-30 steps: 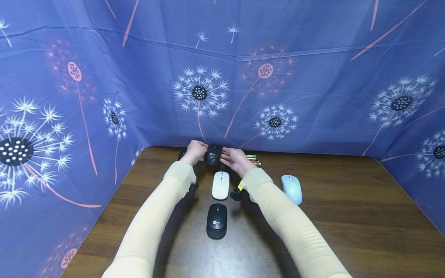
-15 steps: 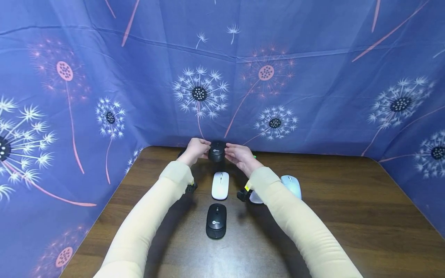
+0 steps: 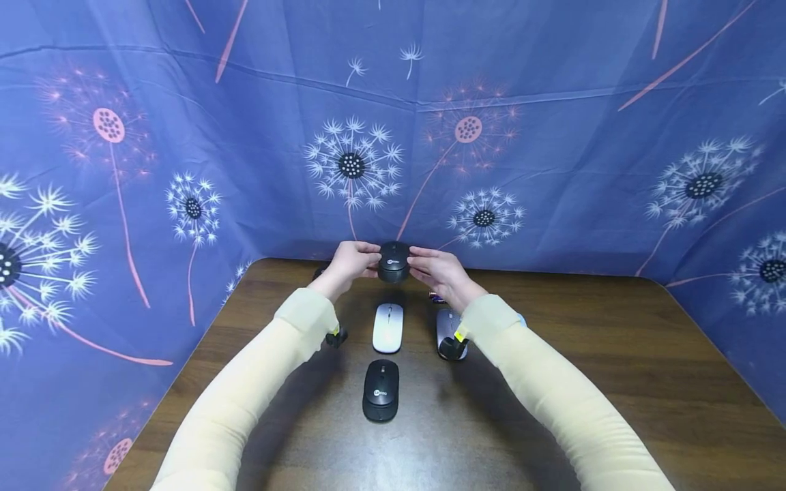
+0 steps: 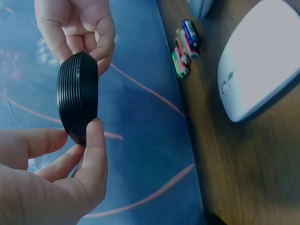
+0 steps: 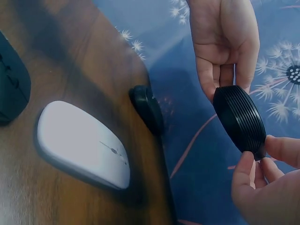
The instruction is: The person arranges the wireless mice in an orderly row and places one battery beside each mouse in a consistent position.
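Note:
Both hands hold up a black computer mouse [image 3: 394,261] with a pale logo, close to the back edge of the table. My left hand [image 3: 353,264] pinches its left side between thumb and fingers. From the other side, the fingertips of my right hand [image 3: 443,273] grip it. A band of fine ribs runs along the black mouse [image 4: 78,96] in the left wrist view. In the right wrist view the left hand [image 5: 225,42] is at the top and the right hand [image 5: 269,183] at the lower right.
Nearest the hands lies a white mouse [image 3: 388,328], with another black mouse [image 3: 381,392] in front. A grey mouse [image 3: 450,324] sits beneath the right wrist. Several colourful batteries [image 4: 186,44] lie near the back edge. Another dark mouse [image 5: 146,108] stands at the left. Blue patterned cloth [image 3: 552,136] hangs behind.
Both hands have lifted the black mouse and moved it slightly right. The right arm has shifted right, uncovering the grey mouse and covering most of the light blue one.

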A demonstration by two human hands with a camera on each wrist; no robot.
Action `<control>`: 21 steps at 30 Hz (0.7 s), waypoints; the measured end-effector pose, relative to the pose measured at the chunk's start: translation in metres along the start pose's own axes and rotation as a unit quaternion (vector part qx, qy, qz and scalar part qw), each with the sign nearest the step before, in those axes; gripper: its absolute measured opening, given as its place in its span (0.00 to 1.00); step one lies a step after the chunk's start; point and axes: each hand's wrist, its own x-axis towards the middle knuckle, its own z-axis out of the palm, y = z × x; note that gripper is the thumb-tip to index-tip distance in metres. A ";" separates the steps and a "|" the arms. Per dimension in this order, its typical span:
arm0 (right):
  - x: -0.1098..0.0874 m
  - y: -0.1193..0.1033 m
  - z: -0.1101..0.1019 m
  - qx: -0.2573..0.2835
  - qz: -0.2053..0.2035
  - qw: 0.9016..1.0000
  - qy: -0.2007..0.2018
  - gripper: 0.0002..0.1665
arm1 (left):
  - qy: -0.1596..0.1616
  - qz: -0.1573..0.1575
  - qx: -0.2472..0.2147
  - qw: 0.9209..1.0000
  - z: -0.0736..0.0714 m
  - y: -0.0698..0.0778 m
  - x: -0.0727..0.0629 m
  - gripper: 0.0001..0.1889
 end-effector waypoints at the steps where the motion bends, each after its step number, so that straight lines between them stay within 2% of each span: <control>1: -0.002 -0.002 -0.002 -0.002 0.000 1.000 -0.002 0.27 | -0.001 0.004 -0.003 1.000 0.001 0.001 -0.001 0.17; 6: -0.015 -0.010 -0.010 -0.013 0.005 1.000 -0.015 0.28 | -0.012 0.015 -0.010 1.000 0.007 0.005 -0.011 0.18; 16: -0.041 -0.018 -0.021 -0.028 0.013 0.998 -0.053 0.30 | -0.041 0.007 -0.032 0.999 0.013 0.015 -0.034 0.21; 21: -0.055 -0.018 -0.028 -0.032 0.001 0.997 -0.074 0.31 | -0.055 0.013 -0.042 0.998 0.018 0.017 -0.048 0.21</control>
